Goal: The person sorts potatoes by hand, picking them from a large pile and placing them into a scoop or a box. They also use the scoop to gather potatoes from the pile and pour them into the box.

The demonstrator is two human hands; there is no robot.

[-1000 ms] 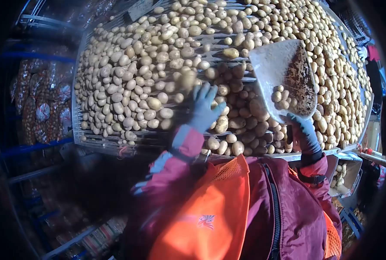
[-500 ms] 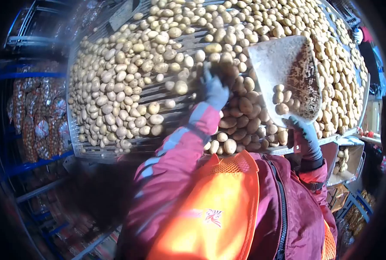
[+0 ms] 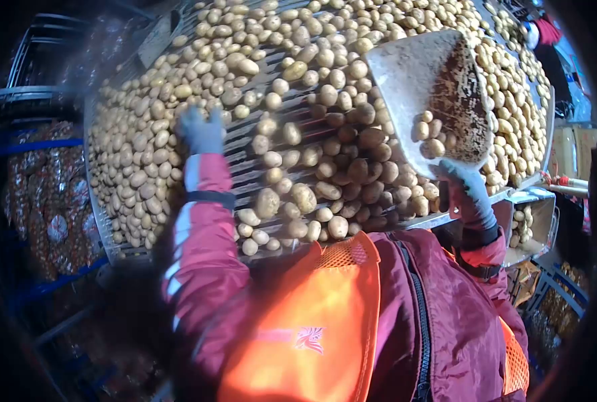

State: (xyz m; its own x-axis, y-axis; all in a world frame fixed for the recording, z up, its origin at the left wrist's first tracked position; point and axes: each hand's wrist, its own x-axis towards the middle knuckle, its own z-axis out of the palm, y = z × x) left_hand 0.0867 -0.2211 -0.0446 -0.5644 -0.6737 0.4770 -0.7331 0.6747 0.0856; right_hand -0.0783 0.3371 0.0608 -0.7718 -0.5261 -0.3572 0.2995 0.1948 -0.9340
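My left hand [image 3: 203, 130], in a blue-grey glove and slightly blurred, reaches onto the potatoes [image 3: 147, 157] at the left of a slatted table [image 3: 245, 144]. Its fingers are apart and nothing shows held in them. My right hand [image 3: 464, 191], gloved too, is closed on the near end of a large worn metal scoop [image 3: 409, 77]; the grip itself is partly hidden. Several potatoes lie inside the scoop near that hand. The scoop rests tilted among potatoes. Darker, shaded potatoes [image 3: 359, 171] are heaped between my two arms.
Bagged potatoes [image 3: 50, 201] stand in blue racks on the left. A chute-like bin [image 3: 529, 224] holding potatoes sits at the right, below the table's edge. Another person's gloved hand [image 3: 531, 35] is at the far right. A metal plate [image 3: 156, 39] stands at the back left.
My left hand has swung left, from the middle slats to the left-hand potatoes. Potatoes now lie spread over the near middle slats. My right hand stays on the scoop.
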